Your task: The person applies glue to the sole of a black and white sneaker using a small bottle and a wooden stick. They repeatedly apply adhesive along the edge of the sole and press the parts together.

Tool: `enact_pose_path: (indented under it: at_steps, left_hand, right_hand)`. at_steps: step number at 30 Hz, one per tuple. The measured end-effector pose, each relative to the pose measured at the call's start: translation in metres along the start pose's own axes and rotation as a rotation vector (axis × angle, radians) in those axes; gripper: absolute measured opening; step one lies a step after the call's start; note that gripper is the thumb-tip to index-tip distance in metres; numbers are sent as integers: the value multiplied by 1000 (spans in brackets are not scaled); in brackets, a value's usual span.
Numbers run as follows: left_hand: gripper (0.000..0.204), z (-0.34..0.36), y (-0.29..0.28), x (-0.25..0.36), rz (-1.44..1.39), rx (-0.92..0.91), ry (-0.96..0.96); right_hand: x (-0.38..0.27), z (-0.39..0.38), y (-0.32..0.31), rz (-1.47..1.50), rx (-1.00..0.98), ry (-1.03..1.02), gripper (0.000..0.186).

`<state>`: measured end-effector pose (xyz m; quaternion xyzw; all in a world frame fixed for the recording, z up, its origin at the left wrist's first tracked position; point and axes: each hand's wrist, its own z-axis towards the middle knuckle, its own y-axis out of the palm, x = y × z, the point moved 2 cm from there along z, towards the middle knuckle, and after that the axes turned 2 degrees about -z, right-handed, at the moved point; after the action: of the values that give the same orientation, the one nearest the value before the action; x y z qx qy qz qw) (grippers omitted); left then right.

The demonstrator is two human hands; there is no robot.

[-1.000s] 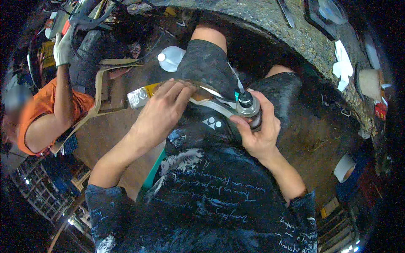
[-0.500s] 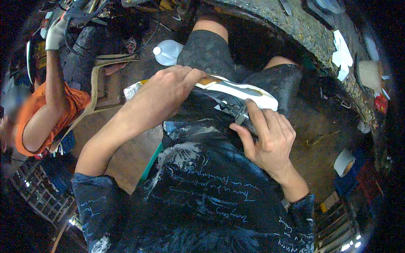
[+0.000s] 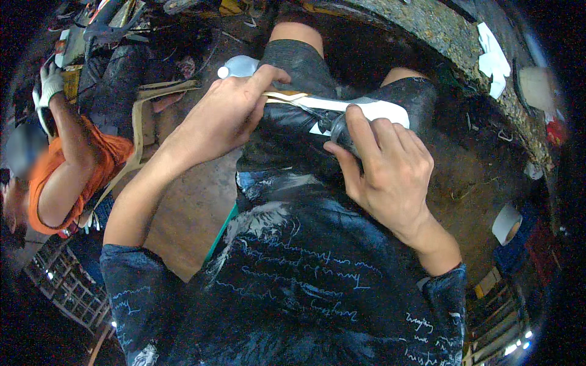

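Observation:
Across my lap lies a long, narrow white panel (image 3: pixel 390 113) with grey and yellow-brown markings, seen nearly edge-on. My left hand (image 3: pixel 223 113) is closed round its left end, hiding much of that end. At the right, my right hand (image 3: pixel 394 161) is closed on a dark, clear-rimmed round piece (image 3: pixel 343 135) just under the panel, with thumb and forefinger on either side of it. The forefinger reaches up to the panel's lower edge. Whether the round piece is joined to the panel, I cannot tell. Dark shorts (image 3: pixel 293 64) lie behind the panel.
A pale plastic bottle (image 3: pixel 241 65) lies beyond my left hand. To the left sits a person in an orange shirt (image 3: pixel 82 171) with a gloved hand (image 3: pixel 52 88). A rough stone ledge (image 3: pixel 445 33) bears white gloves (image 3: pixel 493 64). A white roll (image 3: pixel 506 224) stands right.
The panel has moved away from me and tipped, so less of its patterned face shows. Both my hands have gone along with it. The other person's gloved hand has lowered.

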<state>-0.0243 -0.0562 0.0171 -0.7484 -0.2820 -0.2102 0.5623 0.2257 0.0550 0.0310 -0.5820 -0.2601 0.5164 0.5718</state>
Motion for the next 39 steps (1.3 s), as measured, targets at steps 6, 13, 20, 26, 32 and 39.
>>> enact_pose_path:
  at_steps: [6, 13, 20, 26, 32, 39]
  left_hand:
    - [59, -9, 17, 3, -35, 137, 28]
    - [34, -15, 21, 10, -31, 206, -8]
    - [32, -24, 30, 20, -178, 244, -156]
    - [32, -36, 38, 28, -226, 264, -307]
    - [32, -48, 51, 39, -86, 327, -300]
    - [33, -54, 55, 46, 27, 323, -239]
  right_hand:
    - [-1, -8, 4, 47, -65, 38, 55]
    - [-3, -15, 8, 36, -20, 24, 58]
    - [1, -14, 4, 51, -130, 2, 59]
    - [-6, -26, 8, 53, -156, 4, 61]
    - [-11, -33, 11, 88, -143, 6, 60]
    - [-5, -32, 8, 100, -161, 24, 60]
